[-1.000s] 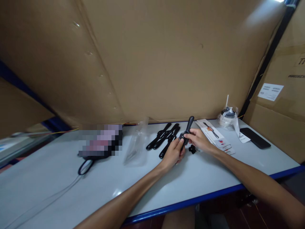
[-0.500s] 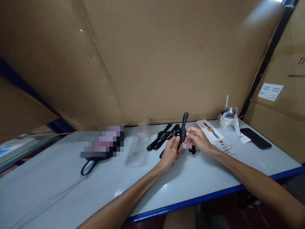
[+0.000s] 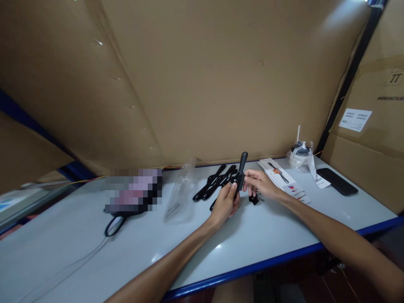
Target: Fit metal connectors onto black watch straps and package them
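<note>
One black tool point(image 3: 243, 163) is clamped in the left hand point(image 3: 224, 202) above the surface point(image 3: 259, 244); whether it is gripped by the right hand point(image 3: 259, 184) cannot be told. Three similar tools point(image 3: 209, 183) are seen alongside.

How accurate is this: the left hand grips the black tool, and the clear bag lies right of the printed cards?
Wrong side: in the head view, the clear bag lies left of the printed cards. The left hand does grip the black tool.
</note>
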A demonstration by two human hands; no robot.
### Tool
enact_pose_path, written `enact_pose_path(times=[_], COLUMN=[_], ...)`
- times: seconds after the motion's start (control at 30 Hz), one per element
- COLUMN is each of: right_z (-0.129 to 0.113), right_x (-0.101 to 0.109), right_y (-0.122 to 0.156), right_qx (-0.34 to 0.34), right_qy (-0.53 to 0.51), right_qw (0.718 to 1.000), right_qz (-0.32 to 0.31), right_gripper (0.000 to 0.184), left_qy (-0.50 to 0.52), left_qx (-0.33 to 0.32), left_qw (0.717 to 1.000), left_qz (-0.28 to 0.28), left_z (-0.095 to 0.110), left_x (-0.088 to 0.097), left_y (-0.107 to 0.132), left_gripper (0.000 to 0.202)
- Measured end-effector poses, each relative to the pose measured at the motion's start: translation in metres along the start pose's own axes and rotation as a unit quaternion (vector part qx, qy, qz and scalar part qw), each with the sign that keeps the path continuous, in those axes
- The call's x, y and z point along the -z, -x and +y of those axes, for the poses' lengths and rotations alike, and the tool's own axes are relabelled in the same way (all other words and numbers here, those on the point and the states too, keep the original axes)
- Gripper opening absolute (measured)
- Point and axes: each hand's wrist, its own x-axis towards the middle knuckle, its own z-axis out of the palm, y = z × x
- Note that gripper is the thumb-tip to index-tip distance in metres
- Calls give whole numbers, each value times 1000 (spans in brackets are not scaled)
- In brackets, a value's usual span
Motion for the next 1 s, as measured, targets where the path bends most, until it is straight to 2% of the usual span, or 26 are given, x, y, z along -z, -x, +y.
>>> enact_pose_path(times=[0.23, 0.27, 0.33, 0.4, 0.47, 0.53, 0.63, 0.7, 0.77, 0.9, 1.0], right_z=[0, -1, -4, -8, -11, -11, -4, 2, 7, 13, 16], right_x=[2, 5, 18, 35, 50, 59, 59, 53, 48, 42, 40], right_y=[-2, -2, -3, -4, -4, -3, -2, -2, -3, -8, -13], right_qx=[-3, 5, 47, 94, 85, 23, -50, -54, -47, -48, -66], right_qy=[29, 48, 125, 257, 404, 519, 601, 628, 643, 652, 648], right_qw=[1000, 999, 987, 938, 867, 815, 782, 769, 759, 751, 752], right_qz=[-11, 5, 91, 212, 280, 256, 155, 109, 93, 97, 103], right_gripper=[20, 22, 26, 29, 30, 29, 22, 20, 22, 27, 22], left_qy=[-13, -10, 4, 19, 29, 36, 39, 34, 30, 30, 34], left_qx=[3, 6, 16, 32, 51, 68, 85, 94, 102, 100, 91], left_qw=[1000, 1000, 1000, 999, 998, 997, 995, 995, 994, 994, 995], left_qz=[7, 9, 13, 17, 20, 22, 23, 20, 18, 16, 13], left_z=[3, 3, 4, 4, 3, 3, 4, 5, 6, 5, 2], left_x=[-2, -2, -1, 0, 2, 3, 5, 6, 6, 7, 7], left_y=[3, 3, 3, 3, 2, 1, -1, -1, 0, 1, 0], left_gripper=[53, 53, 53, 54, 54, 54, 55, 55, 54, 51, 47])
